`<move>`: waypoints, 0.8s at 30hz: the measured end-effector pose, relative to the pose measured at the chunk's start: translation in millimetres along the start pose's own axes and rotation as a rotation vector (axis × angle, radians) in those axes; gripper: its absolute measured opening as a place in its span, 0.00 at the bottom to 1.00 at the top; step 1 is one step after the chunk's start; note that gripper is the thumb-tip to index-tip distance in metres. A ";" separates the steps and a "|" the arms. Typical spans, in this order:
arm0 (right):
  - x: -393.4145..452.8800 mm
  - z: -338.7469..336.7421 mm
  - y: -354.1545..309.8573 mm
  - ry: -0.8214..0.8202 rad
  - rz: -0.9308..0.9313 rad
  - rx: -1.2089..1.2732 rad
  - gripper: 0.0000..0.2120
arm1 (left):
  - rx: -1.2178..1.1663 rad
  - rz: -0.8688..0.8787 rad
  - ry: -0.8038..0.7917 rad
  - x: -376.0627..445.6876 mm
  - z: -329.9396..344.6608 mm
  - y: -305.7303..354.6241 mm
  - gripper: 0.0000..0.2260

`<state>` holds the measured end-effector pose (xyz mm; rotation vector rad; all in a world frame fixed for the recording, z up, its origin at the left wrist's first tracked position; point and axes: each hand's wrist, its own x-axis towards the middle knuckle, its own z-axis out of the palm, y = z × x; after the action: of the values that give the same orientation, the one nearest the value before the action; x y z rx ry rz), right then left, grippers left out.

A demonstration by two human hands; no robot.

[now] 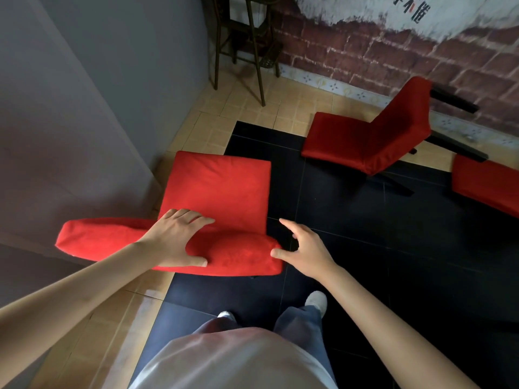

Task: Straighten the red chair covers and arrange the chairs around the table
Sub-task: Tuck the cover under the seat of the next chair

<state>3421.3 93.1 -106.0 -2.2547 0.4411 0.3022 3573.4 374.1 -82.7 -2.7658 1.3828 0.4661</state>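
Head view, from nine o'clock across to three: a grey wall (pixel 70 108) stands close on the left, and the nearest chair in its red fabric cover (pixel 216 189) sits just beside it, its seat pointing toward twelve o'clock and its padded backrest top (pixel 168 248) running across in front of me. My left hand (pixel 174 238) is clamped over that backrest edge, fingers draped down the seat side and thumb pressing the near face, so I judge I am holding the chair steady and can steer it. My right hand (pixel 306 248) is spread and holds nothing; only its thumb tip touches the backrest's right corner, placed, I think, to catch the cover's end and tug it smooth.

At one o'clock a dark wooden stand (pixel 244 46) stands against the brick-pattern wall (pixel 393 51). At two o'clock a second red-covered chair (pixel 373 138) faces left on the black floor tiles (pixel 365 234), well apart from mine. At three o'clock part of a third red-covered chair (pixel 488 183) is cut off by the frame. No table shows.
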 end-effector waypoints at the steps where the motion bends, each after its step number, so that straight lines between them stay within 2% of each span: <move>1: 2.9 -7.7 5.5 0.009 0.000 -0.002 0.44 | -0.006 0.002 -0.001 9.3 -2.8 6.6 0.43; 7: 15.4 -74.7 64.6 0.083 0.065 0.030 0.39 | -0.023 0.013 0.004 90.2 -21.3 60.1 0.41; 18: 52.3 -232.0 204.1 0.138 0.199 0.125 0.35 | -0.059 -0.061 0.036 272.9 -54.1 211.2 0.36; 24: 93.3 -286.5 240.8 0.132 0.219 0.135 0.34 | -0.067 -0.129 0.016 337.4 -70.7 245.0 0.35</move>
<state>3429.3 -292.5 -114.5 -2.1040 0.7583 0.2278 3589.9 -48.4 -77.1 -2.8953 1.2037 0.4941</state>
